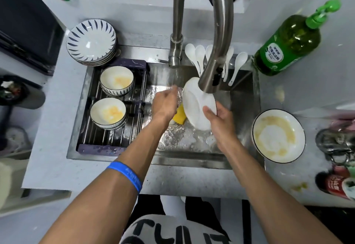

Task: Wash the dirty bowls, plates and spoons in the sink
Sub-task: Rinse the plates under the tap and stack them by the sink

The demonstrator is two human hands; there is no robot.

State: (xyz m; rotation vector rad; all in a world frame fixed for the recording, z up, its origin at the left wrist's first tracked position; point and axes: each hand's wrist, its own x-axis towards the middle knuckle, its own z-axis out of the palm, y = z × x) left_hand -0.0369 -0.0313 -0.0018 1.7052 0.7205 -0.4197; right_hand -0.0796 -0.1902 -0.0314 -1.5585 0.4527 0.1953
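Note:
My right hand [219, 117] grips a white plate [197, 105] by its lower edge and holds it tilted on edge over the sink [192, 159], its back toward me. My left hand [166, 102] is at the plate's left side under running water; its fingers are curled, and whether it holds the yellow sponge [179, 115] just beneath it cannot be told. Two stacks of dirty bowls [116, 79] [108, 112] sit on the rack [99, 138] in the sink's left half. Several white spoons [199, 57] lean at the sink's back edge. A dirty plate [278, 135] lies on the counter to the right.
The curved steel faucet [219, 38] arches over the plate. A stack of striped plates [91, 41] stands at the back left. A green soap bottle [290, 45] lies at the back right. Metal items and a red can [334, 184] crowd the counter's right edge.

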